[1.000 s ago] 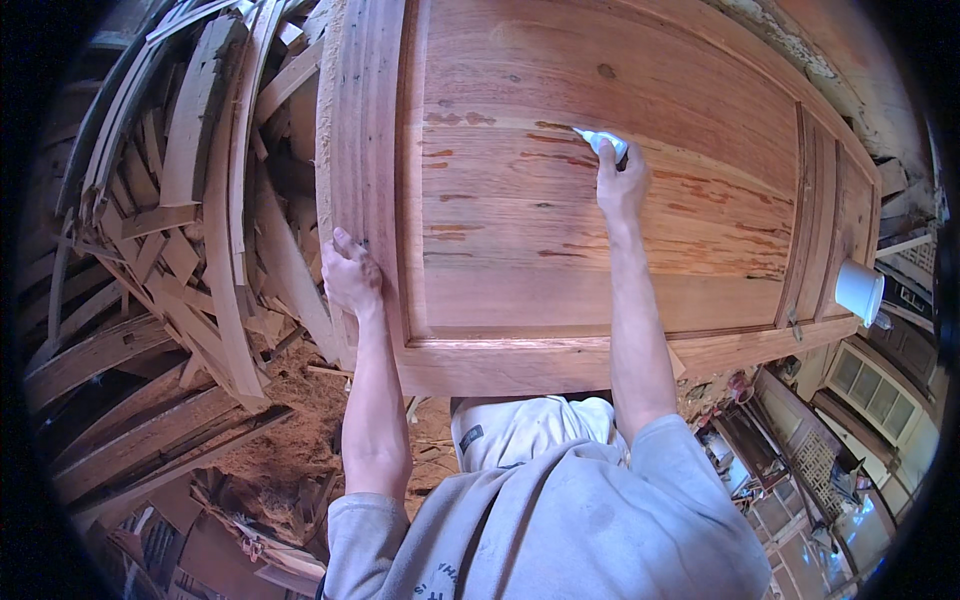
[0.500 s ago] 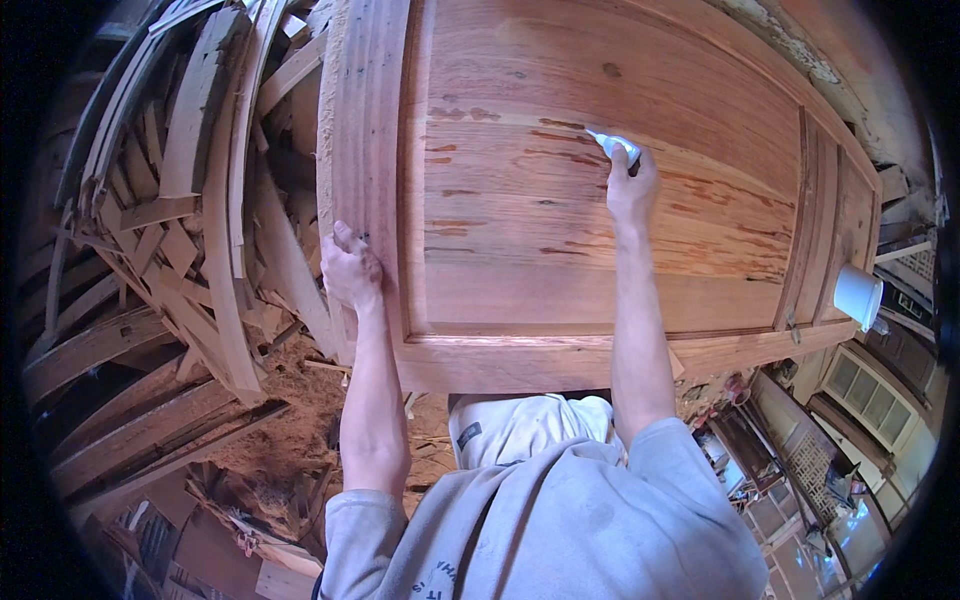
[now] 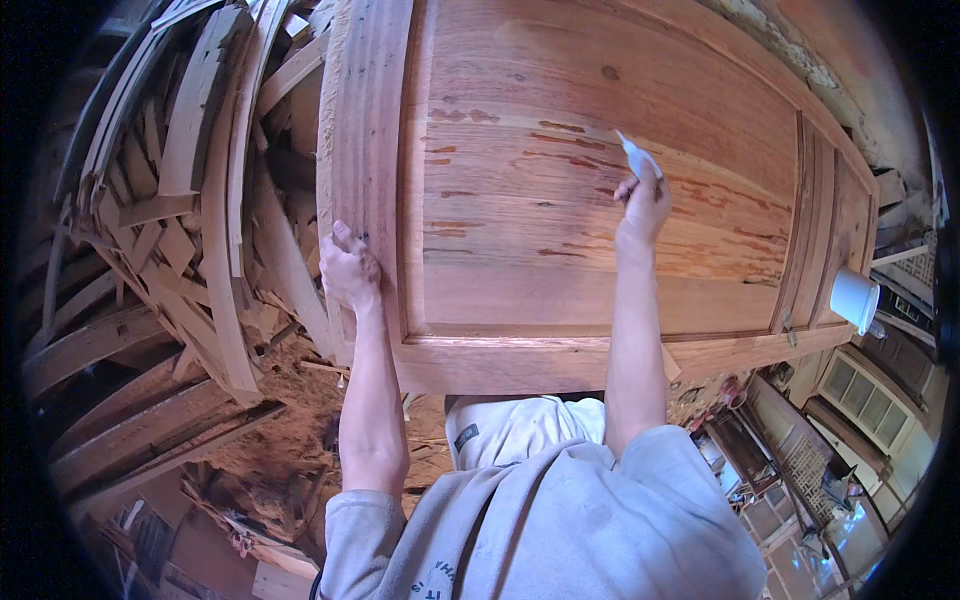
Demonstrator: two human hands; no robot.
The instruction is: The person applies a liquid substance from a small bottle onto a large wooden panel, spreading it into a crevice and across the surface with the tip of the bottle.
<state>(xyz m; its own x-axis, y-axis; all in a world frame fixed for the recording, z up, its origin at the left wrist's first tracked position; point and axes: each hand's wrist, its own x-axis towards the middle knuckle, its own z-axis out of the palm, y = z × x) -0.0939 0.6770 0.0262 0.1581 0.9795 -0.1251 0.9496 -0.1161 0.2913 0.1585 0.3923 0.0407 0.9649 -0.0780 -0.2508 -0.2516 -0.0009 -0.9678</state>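
Observation:
A large framed wooden panel [image 3: 520,300], like a door, lies in front of me. Its middle boards carry several dark, wet-looking streaks [image 3: 450,225]. In my right hand [image 3: 643,208] is a small white squeeze bottle [image 3: 640,158] with a narrow pointed nozzle. The nozzle points up and to the far left, apparently raised off the wood near the streaks. My left hand [image 3: 350,265] is curled over the panel's left edge, thumb on top; its fingertips are hidden.
Stacked scrap boards [image 3: 215,130] crowd the left side. A white tub [image 3: 855,300] stands at the panel's right end. Sawdust [image 3: 290,400] covers the floor at near left. Clutter and a paned window-like frame [image 3: 868,395] are at right.
My right hand has drawn the bottle slightly right and nearer, tilting its nozzle more upward and away from a streak. The left hand stays on the panel's edge.

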